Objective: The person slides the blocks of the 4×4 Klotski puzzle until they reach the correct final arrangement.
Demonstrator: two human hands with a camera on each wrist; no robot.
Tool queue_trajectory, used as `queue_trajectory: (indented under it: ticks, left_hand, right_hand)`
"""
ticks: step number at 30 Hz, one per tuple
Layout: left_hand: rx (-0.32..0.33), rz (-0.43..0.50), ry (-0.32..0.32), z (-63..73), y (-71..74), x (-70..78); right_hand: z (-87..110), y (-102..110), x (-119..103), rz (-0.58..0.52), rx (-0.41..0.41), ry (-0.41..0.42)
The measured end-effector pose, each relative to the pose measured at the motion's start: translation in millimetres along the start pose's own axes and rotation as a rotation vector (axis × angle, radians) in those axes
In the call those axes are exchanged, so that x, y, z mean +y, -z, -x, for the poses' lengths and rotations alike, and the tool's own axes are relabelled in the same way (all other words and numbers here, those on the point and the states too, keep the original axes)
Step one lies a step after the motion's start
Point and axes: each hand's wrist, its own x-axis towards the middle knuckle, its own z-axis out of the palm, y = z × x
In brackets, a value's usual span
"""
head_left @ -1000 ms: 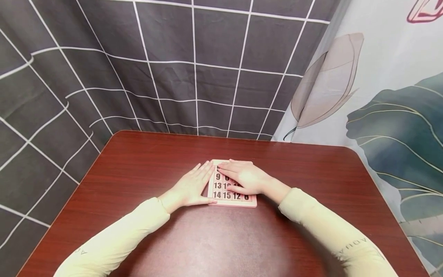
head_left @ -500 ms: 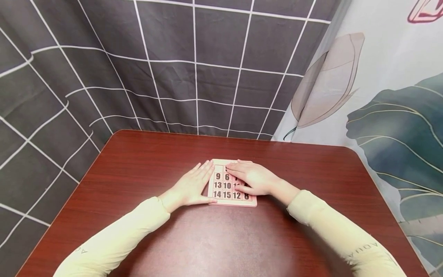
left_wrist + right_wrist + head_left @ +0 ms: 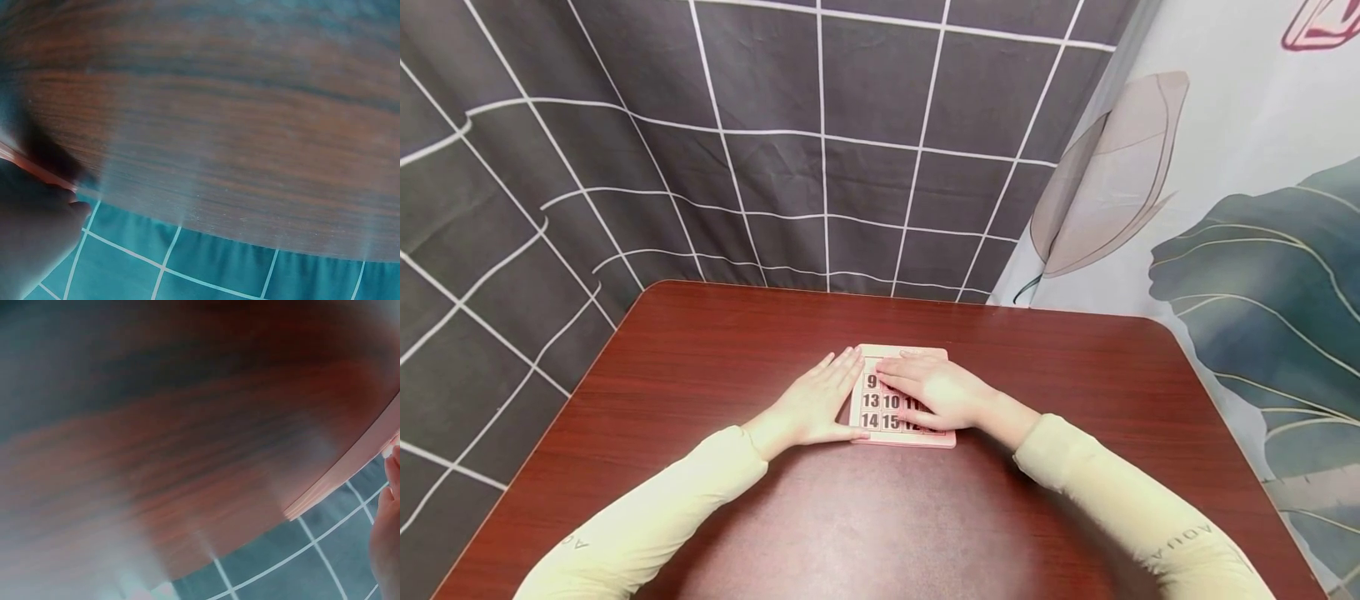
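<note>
Number board [image 3: 871, 412]: flat on desk [image 3: 715, 367], before me. My left hand [image 3: 814, 408]: fingers straight, thumb spread wide, touching board's left edge. My right hand [image 3: 951, 393]: laid across board from right, fingers extended, thumb apart, covering several numbers. 13, 14 readable. Grid-patterned curtain [image 3: 767, 171]: behind desk.

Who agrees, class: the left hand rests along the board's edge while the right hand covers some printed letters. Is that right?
Not quite: the head view shows printed numbers, like 13, on the board, not letters. The left hand does rest along its edge, and the right hand covers some numbers.
</note>
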Motion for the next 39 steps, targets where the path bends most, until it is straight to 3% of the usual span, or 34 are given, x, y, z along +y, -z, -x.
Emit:
queue_trajectory:
  ticks: [13,22,28,34,39]
  left_hand:
    - [0.007,0.028,0.003,-0.3,-1.6,-1.1]
    - [-0.003,0.053,0.016,1.0,2.0,-0.2]
    - [0.004,0.044,0.008,-0.6,2.2,-0.1]
    - [0.005,0.040,0.006,-0.7,-0.1,-0.7]
    - [0.002,0.038,0.004,0.5,1.9,-0.5]
  right_hand:
    - [-9.1,1.8,-1.3,0.022,-0.089,-0.024]
    - [-16.5,-2.8,12.5,0.047,-0.043,-0.030]
    - [-18.1,-2.9,15.6,0.041,-0.072,-0.048]
    - [-14.9,-2.1,11.4,0.031,-0.065,-0.052]
    - [-9.3,3.7,0.3,0.023,-0.017,0.001]
